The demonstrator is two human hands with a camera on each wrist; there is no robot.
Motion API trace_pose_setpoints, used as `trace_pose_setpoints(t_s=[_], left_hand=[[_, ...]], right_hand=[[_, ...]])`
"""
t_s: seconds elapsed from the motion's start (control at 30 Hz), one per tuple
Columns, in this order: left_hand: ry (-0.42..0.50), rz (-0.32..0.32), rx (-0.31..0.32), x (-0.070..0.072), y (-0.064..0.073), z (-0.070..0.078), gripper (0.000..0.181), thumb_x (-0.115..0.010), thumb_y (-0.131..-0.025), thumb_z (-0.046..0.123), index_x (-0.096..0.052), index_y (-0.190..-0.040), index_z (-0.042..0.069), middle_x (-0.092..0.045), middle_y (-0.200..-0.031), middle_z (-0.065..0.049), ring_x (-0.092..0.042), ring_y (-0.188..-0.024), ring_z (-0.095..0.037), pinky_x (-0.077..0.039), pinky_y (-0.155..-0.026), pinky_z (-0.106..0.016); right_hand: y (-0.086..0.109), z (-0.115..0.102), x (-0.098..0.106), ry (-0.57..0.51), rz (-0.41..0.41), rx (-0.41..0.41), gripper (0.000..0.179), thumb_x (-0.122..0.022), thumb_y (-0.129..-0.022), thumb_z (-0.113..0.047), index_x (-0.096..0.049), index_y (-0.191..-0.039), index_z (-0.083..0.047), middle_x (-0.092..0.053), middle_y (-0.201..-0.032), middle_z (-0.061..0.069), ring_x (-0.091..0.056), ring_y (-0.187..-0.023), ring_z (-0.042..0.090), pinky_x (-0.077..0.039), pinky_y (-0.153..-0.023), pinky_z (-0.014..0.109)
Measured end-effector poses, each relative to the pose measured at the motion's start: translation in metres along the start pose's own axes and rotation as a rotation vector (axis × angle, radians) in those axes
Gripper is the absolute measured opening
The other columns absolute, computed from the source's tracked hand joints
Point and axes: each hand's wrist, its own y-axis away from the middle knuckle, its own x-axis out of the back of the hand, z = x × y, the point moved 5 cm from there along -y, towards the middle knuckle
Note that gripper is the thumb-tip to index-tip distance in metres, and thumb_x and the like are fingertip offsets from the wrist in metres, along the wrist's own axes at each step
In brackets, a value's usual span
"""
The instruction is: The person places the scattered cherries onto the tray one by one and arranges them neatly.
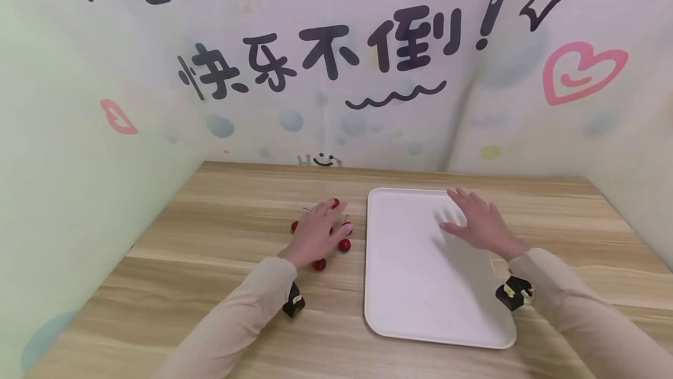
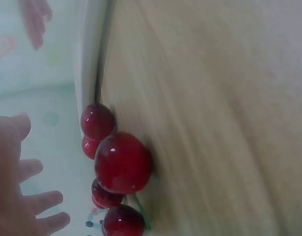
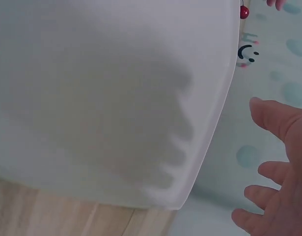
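Several red cherries [image 1: 344, 245] with thin stems lie on the table left of a white tray [image 1: 431, 285]. My left hand [image 1: 314, 233] hovers over them with its fingers spread and covers some of them from the head view. The left wrist view shows a large cherry [image 2: 123, 163] close up, with the fingers [image 2: 45, 201] apart from it. Over the far right part of the tray, my right hand [image 1: 481, 224] is held up with its fingers extended. It holds nothing, and its shadow falls on the tray in the right wrist view.
The wood-grain table [image 1: 226, 297] meets a printed curtain [image 1: 315, 116] along its back edge, with pale walls at both sides. A black wrist device [image 1: 294, 302] sits under the left sleeve, and another black device [image 1: 514, 293] under the right.
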Motion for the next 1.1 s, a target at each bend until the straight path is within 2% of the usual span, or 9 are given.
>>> trace_pose_setpoints(t_s=[0.13, 0.2, 0.4, 0.6, 0.8, 1.1], left_hand=[[0.054, 0.007, 0.002, -0.002, 0.002, -0.001, 0.057, -0.05, -0.088, 0.039, -0.031, -0.138, 0.017, -0.034, -0.138, -0.012, -0.028, -0.126, -0.028, -0.021, -0.101, -0.048], [0.08, 0.011, 0.007, -0.003, 0.003, -0.003, 0.057, -0.052, -0.088, 0.037, -0.033, -0.137, 0.016, -0.036, -0.136, -0.012, -0.031, -0.124, -0.029, -0.025, -0.099, -0.047], [0.159, 0.037, 0.01, -0.004, 0.004, -0.003, 0.051, -0.056, -0.086, 0.03, -0.042, -0.132, 0.013, -0.041, -0.131, -0.011, -0.037, -0.119, -0.027, -0.034, -0.095, -0.041], [0.204, 0.053, 0.024, -0.004, 0.006, -0.002, 0.045, -0.059, -0.085, 0.025, -0.049, -0.125, 0.009, -0.046, -0.124, -0.01, -0.043, -0.113, -0.024, -0.037, -0.093, -0.038], [0.232, 0.023, 0.041, -0.007, 0.004, -0.001, 0.041, -0.061, -0.084, 0.02, -0.052, -0.121, 0.006, -0.051, -0.118, -0.007, -0.052, -0.099, -0.019, -0.044, -0.085, -0.031], [0.219, 0.0, 0.058, -0.009, 0.001, -0.002, 0.023, -0.061, -0.083, 0.017, -0.062, -0.104, 0.008, -0.058, -0.092, -0.002, -0.053, -0.083, -0.014, -0.045, -0.074, -0.027]], right_hand=[[0.001, 0.014, 0.001, -0.078, 0.016, 0.058, 0.07, -0.064, -0.08, -0.02, -0.027, -0.131, 0.012, -0.023, -0.131, 0.038, -0.022, -0.118, 0.053, -0.018, -0.092, 0.062], [0.002, 0.02, 0.001, -0.119, 0.018, 0.06, 0.069, -0.064, -0.079, -0.016, -0.028, -0.129, 0.014, -0.024, -0.13, 0.039, -0.024, -0.117, 0.052, -0.021, -0.093, 0.059], [0.003, 0.038, 0.001, -0.182, -0.002, -0.021, 0.063, -0.062, -0.082, -0.014, -0.03, -0.129, 0.012, -0.034, -0.125, 0.036, -0.039, -0.108, 0.051, -0.032, -0.088, 0.056], [0.001, 0.052, -0.006, -0.259, -0.026, -0.056, 0.055, -0.06, -0.082, -0.009, -0.033, -0.124, 0.017, -0.041, -0.117, 0.038, -0.048, -0.099, 0.049, -0.042, -0.08, 0.051], [-0.001, 0.062, -0.01, -0.283, -0.045, -0.086, 0.051, -0.06, -0.082, -0.006, -0.037, -0.119, 0.02, -0.049, -0.105, 0.038, -0.052, -0.094, 0.047, -0.046, -0.075, 0.047], [-0.002, 0.071, -0.016, -0.33, -0.06, -0.117, 0.045, -0.058, -0.081, -0.001, -0.039, -0.115, 0.022, -0.053, -0.099, 0.036, -0.055, -0.089, 0.043, -0.049, -0.069, 0.041]])
